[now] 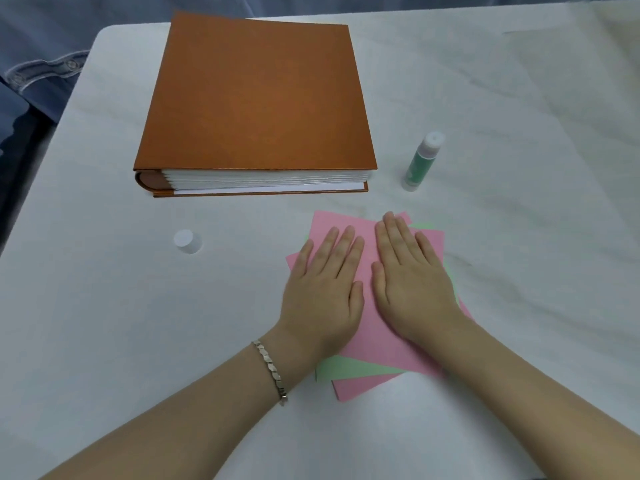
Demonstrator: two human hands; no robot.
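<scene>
A small stack of square papers lies on the white table in front of me. The top pink sheet [367, 341] covers a green sheet [343, 370], and another pink sheet [356, 389] shows below that. My left hand [322, 289] lies flat on the left part of the top sheet, fingers straight. My right hand [408, 282] lies flat beside it on the right part, fingers straight too. Both palms press down on the paper. A silver bracelet [272, 370] sits on my left wrist.
A thick closed album with an orange cover [256, 98] lies at the back left. An uncapped green glue stick [420, 162] stands upright to its right. Its white cap [188, 241] lies left of the papers. Blue cloth [34, 64] shows past the table's left edge.
</scene>
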